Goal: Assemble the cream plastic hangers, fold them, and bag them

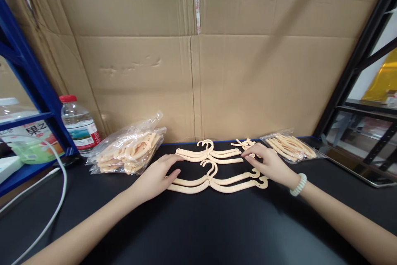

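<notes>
Cream plastic clothes hangers lie flat on the black table in two groups. The farther hangers [194,158] have their hooks pointing away from me. Closer in are other hangers [189,189], with wavy notched pieces at their right ends. My left hand [159,176] rests at the left ends of both groups, fingers stretched out and thumb apart, the index fingertip at the farther group. My right hand [269,163] reaches over the right side, fingers extended and slightly bent, tips at the right end of the farther group. Partly behind it lies a small pile of cream pieces [245,144].
A clear bag of cream hanger parts [127,153] sits left, near a red-capped water bottle [79,126]. Another bag with long cream strips [291,147] lies right, beside a metal-edged tray [350,168]. Cardboard [139,70] walls off the back. A white cable [63,190] curves at left.
</notes>
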A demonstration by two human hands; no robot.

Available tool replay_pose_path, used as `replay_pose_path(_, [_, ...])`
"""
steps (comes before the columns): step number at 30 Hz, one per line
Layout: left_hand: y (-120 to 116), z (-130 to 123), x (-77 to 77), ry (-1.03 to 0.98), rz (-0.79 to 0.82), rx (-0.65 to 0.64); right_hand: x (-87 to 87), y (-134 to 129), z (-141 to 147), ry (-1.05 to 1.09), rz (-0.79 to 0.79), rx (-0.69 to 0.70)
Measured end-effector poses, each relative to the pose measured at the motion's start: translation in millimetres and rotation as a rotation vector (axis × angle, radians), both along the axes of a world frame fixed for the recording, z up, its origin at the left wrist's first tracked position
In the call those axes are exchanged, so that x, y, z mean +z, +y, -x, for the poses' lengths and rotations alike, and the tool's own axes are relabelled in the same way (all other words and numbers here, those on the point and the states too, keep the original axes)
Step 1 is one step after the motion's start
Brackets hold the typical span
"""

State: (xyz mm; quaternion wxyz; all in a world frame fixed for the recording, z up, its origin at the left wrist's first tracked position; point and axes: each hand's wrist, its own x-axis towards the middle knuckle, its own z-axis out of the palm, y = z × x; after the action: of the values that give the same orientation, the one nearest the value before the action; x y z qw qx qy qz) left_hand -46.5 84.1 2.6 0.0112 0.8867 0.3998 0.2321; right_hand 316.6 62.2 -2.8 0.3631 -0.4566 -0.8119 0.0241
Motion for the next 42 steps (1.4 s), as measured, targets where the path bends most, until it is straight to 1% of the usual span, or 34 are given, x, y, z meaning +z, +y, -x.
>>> replay_pose_path(4, [12.6, -3.5, -8.3, 0.027, -0.007, 0.005, -2.9, 2.8, 6.6, -0.128, -0.008, 0.079])
replay_pose_path(7, [19.8, -2.7, -13.4, 0.026, -0.017, 0.002, -5.4, 6.3, 9.5, -0.192, -0.008, 0.066])
replay_pose_path(15, [27.3, -4.1, -13.3, -0.005, -0.067, 0.012, -15.7, 20.8, 17.6, -0.25, -0.02, 0.002])
replay_pose_path(19, [27.7, -6.6, -11.6, -0.007, -0.081, 0.025, -14.1, 22.1, 23.0, -0.23, -0.064, 0.009])
replay_pose_path(23, [19.4, -9.8, 0.5, -0.004, -0.08, 0.048, -4.4, 14.7, 26.2, -0.163, -0.122, 0.011])
replay_pose_path(27, [-0.2, -12.3, 15.3, -0.038, -0.077, 0.057, 9.7, -3.2, 24.8, -0.07, -0.171, 0.006])
replay_pose_path(29, [-11.8, -12.6, 17.7, -0.118, -0.061, 0.037, 17.1, -13.0, 20.1, -0.035, -0.161, 0.064])
replay_pose_path(31, [-21.9, -12.7, 15.8, -0.216, -0.088, 0.008, 24.0, -19.6, 11.6, -0.023, -0.086, 0.164])
replay_pose_path(32, [-25.8, -13.0, 13.7, -0.249, -0.116, -0.006, 27.0, -20.9, 5.8, -0.013, -0.04, 0.189])
replay_pose_path(33, [-28.8, -13.4, 11.1, -0.265, -0.145, -0.017, 29.4, -20.6, -0.8, 0.003, -0.001, 0.18])
replay_pose_path(34, [-30.9, -14.0, 8.5, -0.274, -0.166, -0.024, 31.1, -18.9, -8.0, 0.023, 0.024, 0.128])
replay_pose_path(37, [-33.4, -16.5, 1.5, -0.287, -0.171, -0.033, 30.6, -7.3, -31.2, 0.053, 0.033, -0.121])
replay_pose_path(38, [-33.5, -17.2, -0.4, -0.294, -0.169, -0.034, 28.2, -2.4, -38.3, 0.045, 0.034, -0.176])
replay_pose_path(40, [-33.6, -18.1, -3.4, -0.307, -0.171, -0.034, 20.7, 7.0, -50.1, 0.024, 0.044, -0.227])
replay_pose_path(42, [-33.6, -18.5, -5.8, -0.317, -0.175, -0.029, 11.6, 13.9, -57.6, -0.007, 0.063, -0.24])
